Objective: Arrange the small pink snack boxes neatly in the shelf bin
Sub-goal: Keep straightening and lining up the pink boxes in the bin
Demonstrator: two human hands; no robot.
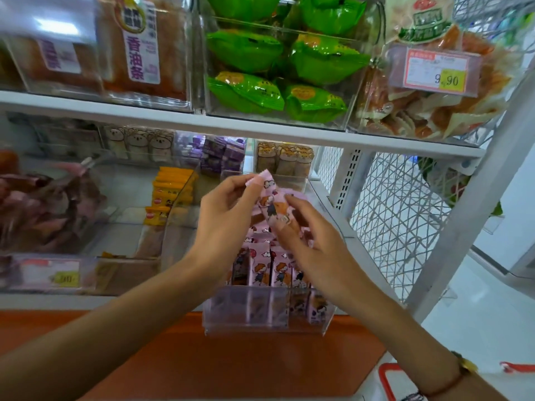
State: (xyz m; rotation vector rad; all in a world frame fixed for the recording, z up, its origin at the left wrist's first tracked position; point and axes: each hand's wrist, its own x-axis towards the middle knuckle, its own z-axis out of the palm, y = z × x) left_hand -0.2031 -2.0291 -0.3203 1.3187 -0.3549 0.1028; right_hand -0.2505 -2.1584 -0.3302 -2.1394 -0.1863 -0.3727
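Note:
A small pink snack box [271,199] with a cartoon figure is lifted above the clear shelf bin [260,327]. My left hand [227,215] pinches its upper end. My right hand [307,241] holds its lower part with curled fingers. Below the hands, several more pink snack boxes [270,269] stand upright in rows inside the bin; those at the back are partly hidden by my hands.
To the left stand clear bins of orange packets [168,192] and dark pink packets [43,209]. Purple boxes [223,154] sit behind. The shelf above [231,125] carries green bags [286,68]. A wire mesh side panel [399,215] closes the right. A red basket rim [388,380] lies low right.

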